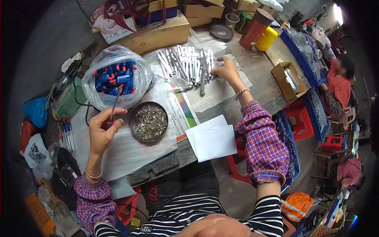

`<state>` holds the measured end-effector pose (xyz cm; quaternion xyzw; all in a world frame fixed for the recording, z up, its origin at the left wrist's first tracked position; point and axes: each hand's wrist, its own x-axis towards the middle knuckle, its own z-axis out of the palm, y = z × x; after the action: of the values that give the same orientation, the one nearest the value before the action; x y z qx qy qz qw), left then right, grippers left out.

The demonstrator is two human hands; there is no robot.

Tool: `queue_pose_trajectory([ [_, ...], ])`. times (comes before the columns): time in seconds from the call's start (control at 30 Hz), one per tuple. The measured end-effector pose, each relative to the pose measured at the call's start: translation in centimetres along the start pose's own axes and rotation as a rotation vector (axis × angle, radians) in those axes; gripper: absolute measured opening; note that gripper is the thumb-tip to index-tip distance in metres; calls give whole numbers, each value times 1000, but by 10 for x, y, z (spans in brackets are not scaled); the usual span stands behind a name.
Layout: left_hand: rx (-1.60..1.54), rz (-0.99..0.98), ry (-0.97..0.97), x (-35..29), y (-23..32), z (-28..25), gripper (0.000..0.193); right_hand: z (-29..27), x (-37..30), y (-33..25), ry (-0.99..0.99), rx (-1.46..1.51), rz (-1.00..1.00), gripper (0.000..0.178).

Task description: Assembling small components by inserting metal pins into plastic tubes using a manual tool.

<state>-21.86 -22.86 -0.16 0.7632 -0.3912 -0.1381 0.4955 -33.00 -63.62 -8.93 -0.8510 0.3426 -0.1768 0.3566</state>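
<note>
My left hand [103, 130] is closed around a thin tool [117, 101] with a slim metal shaft pointing up and a dark handle; its exact kind is hard to make out. Just right of that hand sits a round dark bowl [167, 125] full of small metal pins [150, 121]. Beyond it stands a clear plastic bag [89, 85] holding blue pieces with red tips [120, 79]. My right hand [228, 71] reaches to the right edge of a pile of long, shiny metal parts [191, 65]. Its thumb and forefinger are apart, the thumb touching the pile's edge.
White paper sheets [215, 143] overhang the table's near edge. A wooden box [158, 35] stands behind the bag. A red-brown cylinder [256, 29], a yellow bottle [267, 38] and an open cardboard box [285, 81] line the right side. Another person [340, 85] sits far right.
</note>
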Motion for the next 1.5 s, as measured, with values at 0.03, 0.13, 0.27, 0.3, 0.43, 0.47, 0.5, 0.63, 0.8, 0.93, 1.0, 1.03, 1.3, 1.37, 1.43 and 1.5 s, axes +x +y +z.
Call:
queue_pose_trajectory([
  [0.03,-7,-10,-6,0,2,1,23,1,-1,-1,-1,3,1,58],
  [0.13,-14,-25,-24,-2,0,1,24,9,-3,-8,89,-181,-140,56],
  [0.27,-34,-61,-52,-7,1,1,24,14,-2,-16,155,-309,-191,49],
  [0.3,-42,-51,-63,-7,2,4,24,12,-2,-14,188,-357,-190,46],
  [0.43,-2,-106,-83,-11,3,6,22,11,-7,-17,197,-385,-104,41],
  [0.47,5,-97,-90,-12,0,5,22,8,-8,-17,199,-373,-72,38],
  [0.5,14,-93,-92,-14,-2,4,22,8,-7,-16,195,-356,-44,35],
  [0.63,-26,-108,-106,-14,-1,6,22,-3,-1,-14,-55,-242,56,29],
  [0.8,-49,-104,-124,-13,4,12,21,-11,-7,-10,-67,-175,105,30],
  [0.93,-64,-109,-152,-15,5,12,22,-8,-10,-4,71,-75,106,29],
  [1.0,-53,-112,-150,-16,6,13,22,-12,-13,1,95,-71,100,25],
  [1.03,-51,-110,-148,-17,8,14,22,-15,-15,1,118,-67,94,23],
  [1.3,-91,-74,-203,-21,10,21,23,-27,-33,13,262,324,166,21],
  [1.37,-105,-84,-198,-22,16,26,23,-27,-38,17,300,306,118,21],
  [1.43,-121,-97,-196,-22,18,28,22,-28,-42,21,429,156,-38,27],
  [1.5,-111,-84,-202,-25,17,27,23,-32,-44,20,408,24,-90,26],
])
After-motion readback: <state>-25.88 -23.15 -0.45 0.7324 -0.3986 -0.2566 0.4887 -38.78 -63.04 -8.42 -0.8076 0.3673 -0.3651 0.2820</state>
